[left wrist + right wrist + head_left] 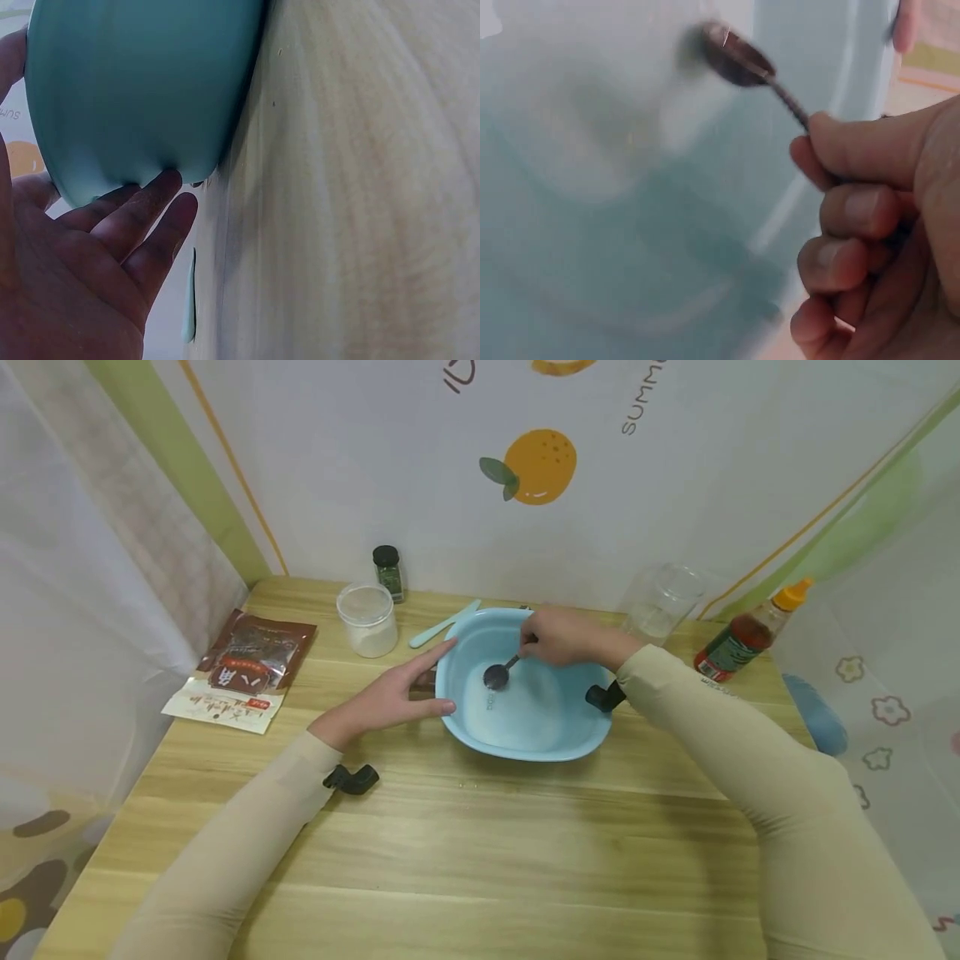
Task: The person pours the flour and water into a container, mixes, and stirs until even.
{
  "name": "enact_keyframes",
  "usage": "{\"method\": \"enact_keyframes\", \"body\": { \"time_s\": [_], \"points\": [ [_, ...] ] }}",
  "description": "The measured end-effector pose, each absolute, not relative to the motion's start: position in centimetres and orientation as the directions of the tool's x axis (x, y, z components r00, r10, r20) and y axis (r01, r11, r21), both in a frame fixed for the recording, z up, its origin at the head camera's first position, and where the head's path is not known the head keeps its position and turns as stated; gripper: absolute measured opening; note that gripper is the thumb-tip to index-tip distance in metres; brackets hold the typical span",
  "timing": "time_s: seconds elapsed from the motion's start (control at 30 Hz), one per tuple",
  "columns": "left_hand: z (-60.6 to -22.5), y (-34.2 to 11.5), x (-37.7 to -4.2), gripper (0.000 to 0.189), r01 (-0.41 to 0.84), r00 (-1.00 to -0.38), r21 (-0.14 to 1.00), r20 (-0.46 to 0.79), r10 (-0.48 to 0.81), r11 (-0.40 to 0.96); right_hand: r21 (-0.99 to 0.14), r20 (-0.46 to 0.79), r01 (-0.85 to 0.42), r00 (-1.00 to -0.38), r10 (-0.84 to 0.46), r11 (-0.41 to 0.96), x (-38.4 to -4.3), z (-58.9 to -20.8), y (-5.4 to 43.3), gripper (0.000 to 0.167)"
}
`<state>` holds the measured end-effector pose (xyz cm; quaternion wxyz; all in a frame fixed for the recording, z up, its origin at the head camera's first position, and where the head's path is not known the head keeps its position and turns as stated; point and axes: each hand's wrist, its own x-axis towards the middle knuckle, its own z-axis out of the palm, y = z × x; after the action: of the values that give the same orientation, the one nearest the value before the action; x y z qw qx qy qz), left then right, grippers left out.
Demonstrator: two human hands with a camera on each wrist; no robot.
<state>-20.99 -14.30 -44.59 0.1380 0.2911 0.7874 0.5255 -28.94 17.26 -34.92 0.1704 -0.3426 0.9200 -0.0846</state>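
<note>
Grasping dark spoon with right hand, slightly right of frame centre; fingers curled round handle in right wrist view. Bowl of spoon inside light-blue basin, left half of it; contact with bottom cannot be told. Basin placed mid-frame, on wood-grain table. Whitish look inside basin, contents unclear.

Touching basin's left side with left hand, left of frame centre: thumb and fingers spread, not clenched. Fingers fairly straight along outer wall in left wrist view.

Just upper left of basin: pale-blue flat utensil, lying slantwise, near rim. Further left: clear jar with white contents, lidded or not hard to tell; right behind it, small dark-capped bottle, upright. Left of frame: brown-and-cream packet, lying flat. Right of basin, beyond right forearm: clear glass, partly hidden by sleeve. Farther right: orange-capped bottle with red contents. Top of frame: white cloth with orange-fruit print.
</note>
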Motion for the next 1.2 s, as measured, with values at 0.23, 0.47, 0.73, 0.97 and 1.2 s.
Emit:
{"method": "enact_keyframes", "body": {
  "time_s": [0.23,0.47,0.73,0.97,1.2],
  "points": [
    [-44.5,-14.3,-21.2,0.103,0.327,-0.786,0.9,0.09,0.611,0.288,-0.228,-0.339,-0.612,-0.679,-0.651,0.757,-28.8,-34.1,18.5,0.017],
    [-44.5,-14.4,-21.1,0.103,0.329,-0.785,0.904,0.102,0.611,0.272,-0.338,-0.322,-0.644,-0.606,-0.727,0.686,-28.3,-34.7,17.0,0.021],
    [-44.5,-13.9,-21.2,0.102,0.342,-0.78,0.897,0.104,0.617,0.281,-0.176,-0.26,-0.566,-0.763,-0.592,0.806,-28.8,-33.8,18.9,0.023],
    [-44.3,-13.9,-21.1,0.102,0.339,-0.783,0.896,0.099,0.614,0.288,-0.209,-0.368,-0.61,-0.675,-0.639,0.764,-28.5,-33.3,19.8,0.018],
    [-44.5,-14.1,-21.0,0.104,0.336,-0.793,0.893,0.096,0.602,0.3,-0.283,-0.32,-0.615,-0.663,-0.676,0.736,-28.0,-34.1,18.0,0.021]
  ]
}}
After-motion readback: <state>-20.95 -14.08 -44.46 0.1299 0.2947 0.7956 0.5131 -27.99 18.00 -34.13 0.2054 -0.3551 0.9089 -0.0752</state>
